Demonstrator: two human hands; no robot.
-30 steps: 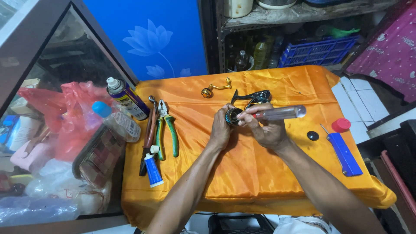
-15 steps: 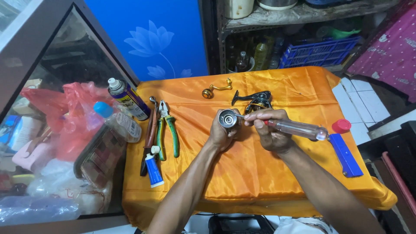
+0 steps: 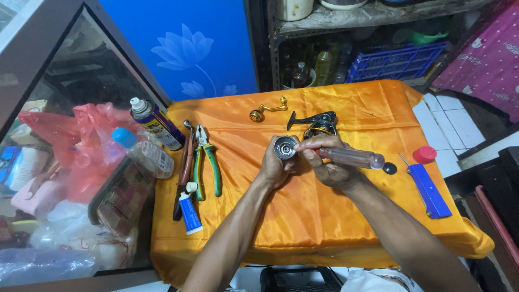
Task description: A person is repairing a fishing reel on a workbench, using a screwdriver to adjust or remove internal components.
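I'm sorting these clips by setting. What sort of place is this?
Probably a small home repair bench: an orange cloth-covered table with pliers, a spray can and fishing reel parts, beside a cluttered shelf.

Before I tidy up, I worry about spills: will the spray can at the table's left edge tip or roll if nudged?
The spray can lies tilted against the clutter beside the table edge, so it probably cannot tip further. Being round, it may roll or slide on the glossy orange cloth. Its white cap looks on, so leaking seems unlikely.

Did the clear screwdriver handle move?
Yes. The handle tipped down toward the black cap, away from the reel body.
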